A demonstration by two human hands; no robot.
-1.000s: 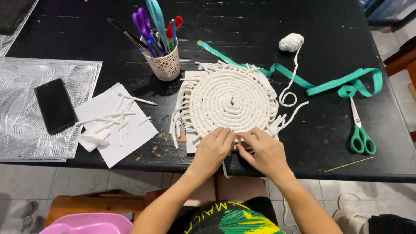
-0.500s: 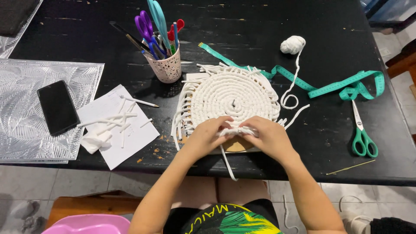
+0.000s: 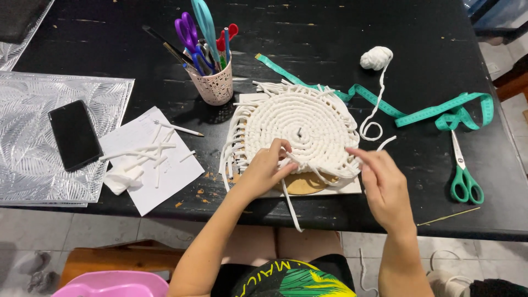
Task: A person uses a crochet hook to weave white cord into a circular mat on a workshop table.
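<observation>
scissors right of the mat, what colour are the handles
Green handles on the scissors, with metal blades; the head view shows them clearly.

Pink tub (image 3: pixel 113 285) cut off at the bottom edge, dark thing (image 3: pixel 19 16) cut off at the top left corner, cardboard disc (image 3: pixel 305 184) mostly hidden under the rope mat (image 3: pixel 300 129)

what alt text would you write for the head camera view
A person's left hand presses the near edge of a round white coiled-cord mat on a black table while the right hand pinches a loose cord end beside it. A cup of scissors and a green tape measure lie behind.
</observation>
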